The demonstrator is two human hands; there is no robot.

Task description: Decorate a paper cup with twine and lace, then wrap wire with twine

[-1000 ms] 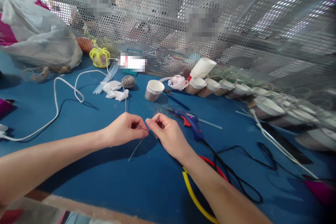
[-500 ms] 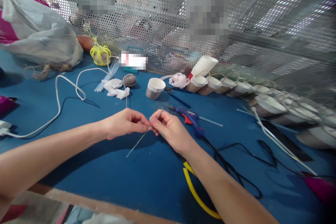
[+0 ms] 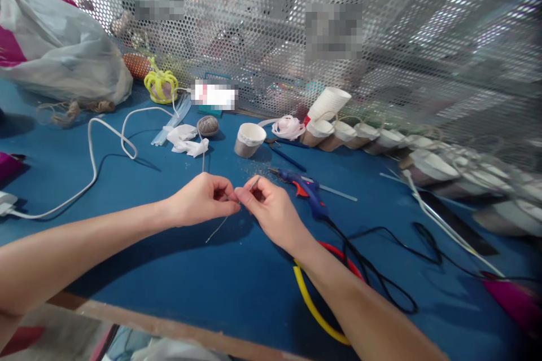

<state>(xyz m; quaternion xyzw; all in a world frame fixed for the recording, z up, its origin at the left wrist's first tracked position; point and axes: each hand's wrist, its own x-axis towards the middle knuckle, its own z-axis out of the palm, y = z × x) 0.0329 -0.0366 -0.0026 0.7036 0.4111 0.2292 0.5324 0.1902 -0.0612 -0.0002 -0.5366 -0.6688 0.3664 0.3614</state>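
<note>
My left hand (image 3: 203, 198) and my right hand (image 3: 270, 210) meet fingertip to fingertip over the blue table (image 3: 169, 271). Both pinch a thin grey string (image 3: 217, 229). One loose end hangs down and left below the hands. Another strand runs up from my left hand toward a grey ball of string (image 3: 208, 125) at the back. A short stub of string sticks up from my right fingers.
A blue glue gun (image 3: 308, 192) with a black cord lies right of my hands. A paper cup (image 3: 248, 139), a white ribbon roll (image 3: 287, 127) and a row of tipped cups (image 3: 381, 138) sit behind. White cable (image 3: 91, 146), plastic bag (image 3: 55, 56) left; yellow and red tubes (image 3: 313, 304) near.
The hands have closed together again after a slight pull apart. The hanging end of the string looks shorter now. The view has shifted a little.
</note>
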